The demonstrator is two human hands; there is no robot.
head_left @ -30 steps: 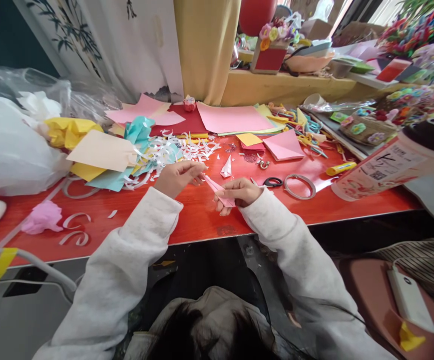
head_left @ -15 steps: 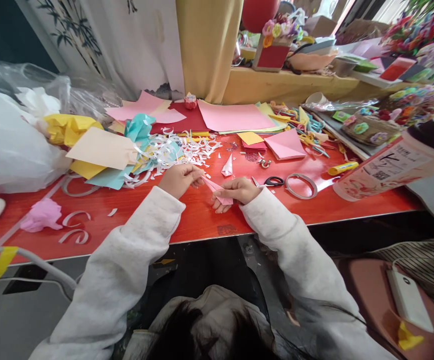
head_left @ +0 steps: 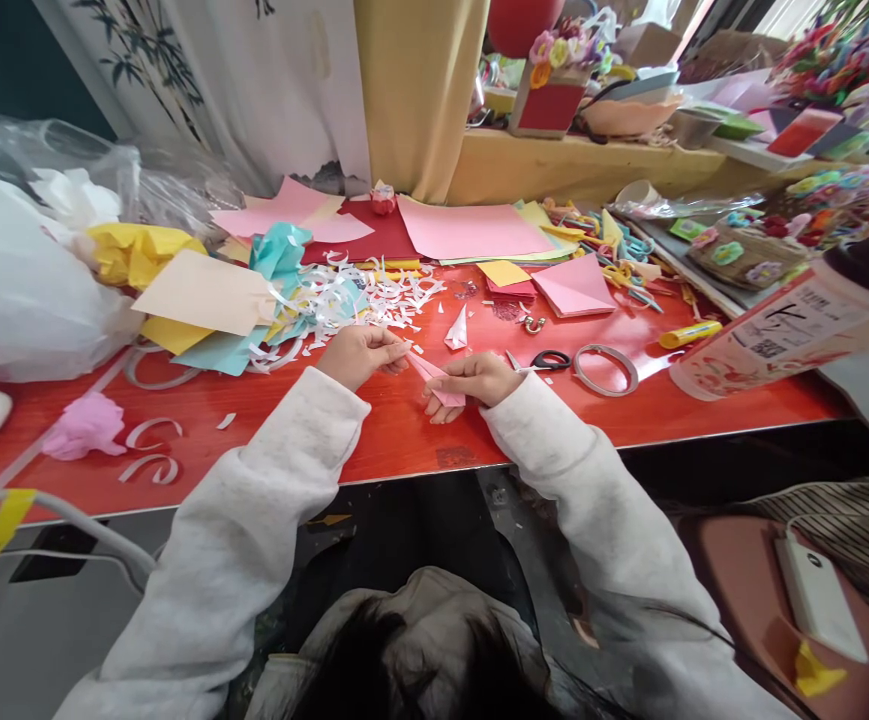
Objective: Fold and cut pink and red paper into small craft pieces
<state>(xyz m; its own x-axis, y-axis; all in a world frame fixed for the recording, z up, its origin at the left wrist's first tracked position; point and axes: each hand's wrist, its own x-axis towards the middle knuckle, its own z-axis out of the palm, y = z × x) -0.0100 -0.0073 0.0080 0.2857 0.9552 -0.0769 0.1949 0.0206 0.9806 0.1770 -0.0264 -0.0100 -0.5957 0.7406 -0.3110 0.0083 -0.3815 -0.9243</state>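
Between my hands is a narrow piece of folded pink paper (head_left: 432, 374), held over the red table near its front edge. My left hand (head_left: 363, 356) pinches its thin pointed end between thumb and fingers. My right hand (head_left: 475, 383) grips the wider end, thumb on top and fingers beneath. Just beyond the hands lies a small pale pink folded paper piece (head_left: 457, 329). To the right of my right hand are scissors (head_left: 546, 360) with black handles and a roll of clear tape (head_left: 605, 370).
White paper shreds (head_left: 351, 300) and coloured sheets heap up at left, beside a white plastic bag (head_left: 21, 280). Pink sheets (head_left: 471, 229) lie at the back. A large cup (head_left: 786, 325) leans at right near a yellow marker (head_left: 689, 334). A crumpled pink paper (head_left: 85, 424) sits front left.
Both hands keep nearly the same grip on the folded pink paper. The whole view has shifted very slightly; nothing was let go.
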